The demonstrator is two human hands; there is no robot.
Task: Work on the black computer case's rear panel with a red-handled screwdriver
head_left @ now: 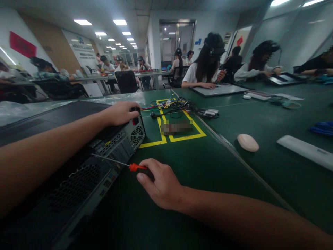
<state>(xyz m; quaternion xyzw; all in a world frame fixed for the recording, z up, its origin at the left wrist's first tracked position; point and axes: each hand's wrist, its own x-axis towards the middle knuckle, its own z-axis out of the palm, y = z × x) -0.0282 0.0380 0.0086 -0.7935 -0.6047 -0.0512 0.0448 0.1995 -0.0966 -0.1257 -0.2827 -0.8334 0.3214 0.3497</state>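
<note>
A black desktop computer case (78,163) lies on its side on the green table, its rear panel with fan grille facing me. My left hand (121,113) rests over the case's far top corner, fingers curled around the edge. My right hand (160,184) grips a screwdriver (122,164) with a red and black handle. Its thin metal shaft points left, with the tip against the rear panel of the case.
A tangle of cables (179,106) lies beyond a yellow taped rectangle (179,135). A white mouse (247,142) and a white keyboard (304,151) sit to the right. Several people work at tables across and behind, one at a flat panel (220,90).
</note>
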